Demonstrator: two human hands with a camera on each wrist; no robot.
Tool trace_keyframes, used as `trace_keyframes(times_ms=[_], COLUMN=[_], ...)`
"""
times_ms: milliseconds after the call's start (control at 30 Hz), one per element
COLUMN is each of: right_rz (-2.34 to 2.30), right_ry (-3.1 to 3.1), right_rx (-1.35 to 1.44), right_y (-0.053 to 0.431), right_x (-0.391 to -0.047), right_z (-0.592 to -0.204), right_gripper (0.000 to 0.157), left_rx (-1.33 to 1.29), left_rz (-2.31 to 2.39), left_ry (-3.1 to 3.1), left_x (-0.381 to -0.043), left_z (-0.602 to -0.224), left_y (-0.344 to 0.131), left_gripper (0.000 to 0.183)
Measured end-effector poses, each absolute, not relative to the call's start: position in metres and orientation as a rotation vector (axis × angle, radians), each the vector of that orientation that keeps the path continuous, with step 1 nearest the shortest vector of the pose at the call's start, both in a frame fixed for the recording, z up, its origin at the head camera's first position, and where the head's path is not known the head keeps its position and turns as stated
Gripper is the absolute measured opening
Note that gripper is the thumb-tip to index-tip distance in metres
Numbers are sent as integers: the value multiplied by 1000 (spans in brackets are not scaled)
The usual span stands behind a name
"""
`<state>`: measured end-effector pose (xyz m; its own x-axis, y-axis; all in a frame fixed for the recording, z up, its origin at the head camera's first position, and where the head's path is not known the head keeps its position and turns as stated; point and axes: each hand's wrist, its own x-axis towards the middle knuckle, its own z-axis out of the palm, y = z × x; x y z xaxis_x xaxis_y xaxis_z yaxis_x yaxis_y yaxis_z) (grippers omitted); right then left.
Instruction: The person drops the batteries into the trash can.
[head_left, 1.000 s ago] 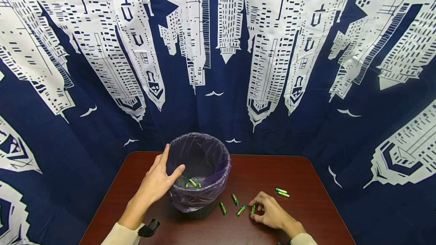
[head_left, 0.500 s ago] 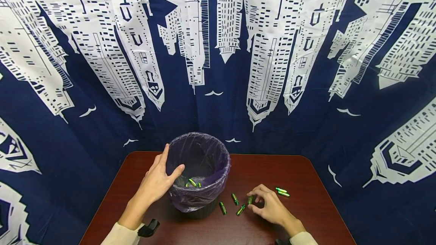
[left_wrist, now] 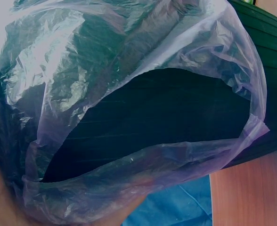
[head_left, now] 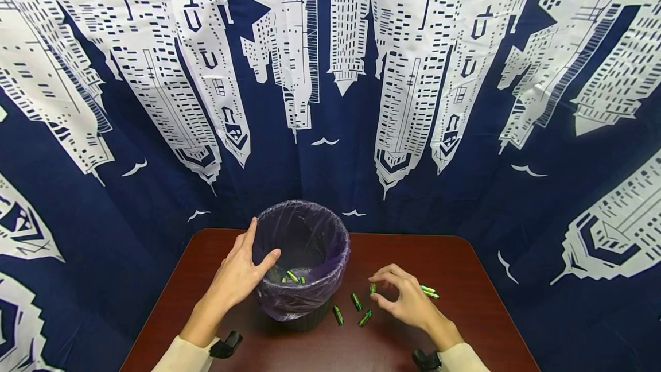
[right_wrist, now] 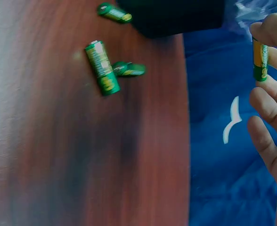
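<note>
A purple plastic liner (head_left: pixel 330 280) covers the dark trash can (head_left: pixel 307 321), which stands at the table's left. My left hand (head_left: pixel 240 271) holds its near left rim, thumb over the inside and the other fingers along the outside. Several green batteries (head_left: pixel 292 276) lie in the bottom. Between thumb and fingertips, my right hand (head_left: pixel 410 302) pinches one green and yellow battery (right_wrist: pixel 260 59) upright, above the table to the right of the can. Below it, three loose batteries (head_left: pixel 356 302) lie on the table.
Two more batteries (head_left: pixel 428 291) lie side by side behind my right hand, partly covered by it. The reddish-brown table (head_left: pixel 465 326) ends at a blue curtain (head_left: pixel 320 177) printed with white buildings.
My right hand has lifted the battery off the table and moved up and slightly left with it. The left hand and the trash can have stayed in place.
</note>
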<state>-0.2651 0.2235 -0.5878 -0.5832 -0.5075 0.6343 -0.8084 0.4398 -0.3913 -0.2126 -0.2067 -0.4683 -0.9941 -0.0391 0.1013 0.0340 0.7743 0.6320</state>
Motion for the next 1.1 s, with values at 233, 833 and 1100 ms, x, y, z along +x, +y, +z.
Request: trace_keyframes(times_ms=[233,833,1100], right_rz=[885,830,830], right_ry=[-2232,-2125,-2076], right_rx=[1118,1142,1149], right_y=[213,195,188], right_x=[-267,-285,-294], right_z=[-556,-485,-458], right_gripper=[42,41,41], left_rx=[-12,-17,-20], left_rz=[-1019,-1031,-1014], left_ry=[-2839,-2838,-2831], left_x=[-212,-211,-211], left_z=[-468,-465,-466], left_y=[-207,-205,-206], left_gripper=[109,110,110])
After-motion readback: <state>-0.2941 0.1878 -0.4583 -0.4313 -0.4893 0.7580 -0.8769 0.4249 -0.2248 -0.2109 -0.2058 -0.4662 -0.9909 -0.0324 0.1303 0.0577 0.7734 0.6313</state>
